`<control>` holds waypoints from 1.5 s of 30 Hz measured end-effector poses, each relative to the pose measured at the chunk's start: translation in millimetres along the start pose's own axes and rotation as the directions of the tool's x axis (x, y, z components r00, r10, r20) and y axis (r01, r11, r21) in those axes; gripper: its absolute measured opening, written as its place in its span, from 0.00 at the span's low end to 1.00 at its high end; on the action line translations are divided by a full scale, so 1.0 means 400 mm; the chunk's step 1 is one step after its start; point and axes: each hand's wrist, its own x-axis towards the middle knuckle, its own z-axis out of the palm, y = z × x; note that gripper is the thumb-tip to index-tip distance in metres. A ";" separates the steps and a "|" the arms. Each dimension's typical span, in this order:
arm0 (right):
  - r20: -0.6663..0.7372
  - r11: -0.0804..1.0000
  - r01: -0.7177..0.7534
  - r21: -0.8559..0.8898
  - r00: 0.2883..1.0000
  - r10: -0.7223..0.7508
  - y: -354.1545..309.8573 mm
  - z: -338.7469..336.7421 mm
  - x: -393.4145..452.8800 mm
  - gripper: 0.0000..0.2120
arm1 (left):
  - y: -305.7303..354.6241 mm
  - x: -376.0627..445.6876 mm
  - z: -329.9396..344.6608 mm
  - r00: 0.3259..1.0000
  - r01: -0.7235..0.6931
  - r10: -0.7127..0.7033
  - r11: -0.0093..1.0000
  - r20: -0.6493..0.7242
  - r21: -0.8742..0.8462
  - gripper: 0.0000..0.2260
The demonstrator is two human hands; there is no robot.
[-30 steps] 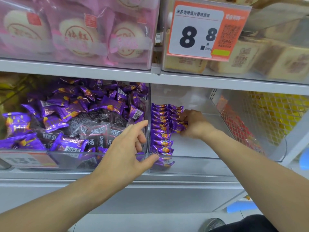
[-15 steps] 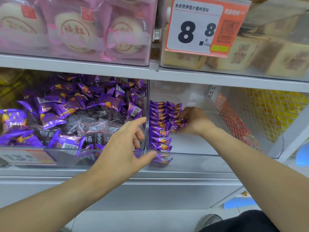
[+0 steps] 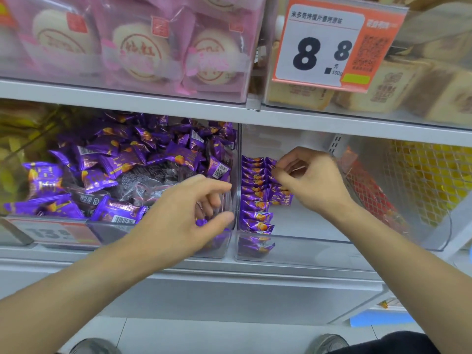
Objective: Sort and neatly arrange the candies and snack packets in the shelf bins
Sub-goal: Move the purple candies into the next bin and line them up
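Sorting looks only partly done. Purple candies [image 3: 254,198] stand in one neat row along the left wall of the right bin [image 3: 332,238], a second row just started. The right hand [image 3: 310,181] pinches candies at that row's 12 o'clock end. The left hand [image 3: 189,218], loosely curled, grasps nothing visible in the left bin [image 3: 102,226], where most candies [image 3: 132,162] lie jumbled among dark packets [image 3: 143,182].

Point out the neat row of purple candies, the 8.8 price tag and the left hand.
neat row of purple candies [image 3: 255,198]: head view, on a wrapper midway along the row.
8.8 price tag [image 3: 320,51]: head view, on its white panel.
left hand [image 3: 178,221]: head view, on the back of the hand.
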 end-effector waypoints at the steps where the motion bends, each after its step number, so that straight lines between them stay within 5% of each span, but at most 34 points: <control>1: 0.017 0.995 0.057 0.085 0.998 -0.058 -0.048 0.005 -0.019 0.04 | -0.007 0.004 -0.033 0.999 -0.011 0.013 0.998 -0.033 0.057 0.15; 4: 0.099 0.938 0.316 0.140 0.938 -0.331 -0.164 0.045 -0.051 0.04 | -0.057 0.008 -0.132 0.996 0.056 -0.031 0.951 -0.085 0.304 0.12; 7: 0.266 0.886 0.465 -0.001 0.854 -0.448 -0.218 0.105 -0.013 0.05 | -0.123 -0.005 -0.184 0.986 0.164 -0.159 0.859 -0.052 0.485 0.19; 13: 0.454 0.765 0.411 -0.496 0.874 -0.174 -0.225 0.196 0.085 0.17 | -0.152 -0.035 -0.215 0.986 0.134 -0.167 0.859 0.023 0.495 0.23; 23: 0.418 0.799 0.279 -0.533 0.908 -0.038 -0.235 0.227 0.110 0.09 | -0.153 -0.054 -0.256 0.948 0.256 -0.309 0.878 0.072 0.404 0.10; 27: 0.292 0.914 0.209 -0.347 0.950 -0.106 -0.234 0.210 0.082 0.09 | -0.148 -0.036 -0.251 0.926 0.281 -0.364 0.844 0.102 0.456 0.09; 31: 0.193 0.980 0.196 0.019 0.962 -0.196 -0.287 0.164 0.019 0.05 | -0.143 -0.029 -0.246 0.940 0.262 -0.336 0.828 0.063 0.496 0.09; 36: 0.203 0.964 -0.001 0.265 0.978 -0.054 -0.292 0.154 -0.046 0.06 | -0.100 -0.035 -0.242 0.958 0.282 -0.251 0.902 -0.135 0.325 0.07; 41: 0.356 0.601 -0.428 0.675 0.902 0.243 -0.307 0.127 -0.096 0.02 | -0.057 -0.043 -0.205 0.924 0.342 -0.364 0.923 -0.116 -0.174 0.06; 45: 0.430 0.443 -0.505 0.741 0.863 0.266 -0.301 0.082 -0.118 0.08 | -0.018 -0.043 -0.165 0.908 0.358 -0.420 0.771 0.003 -0.526 0.13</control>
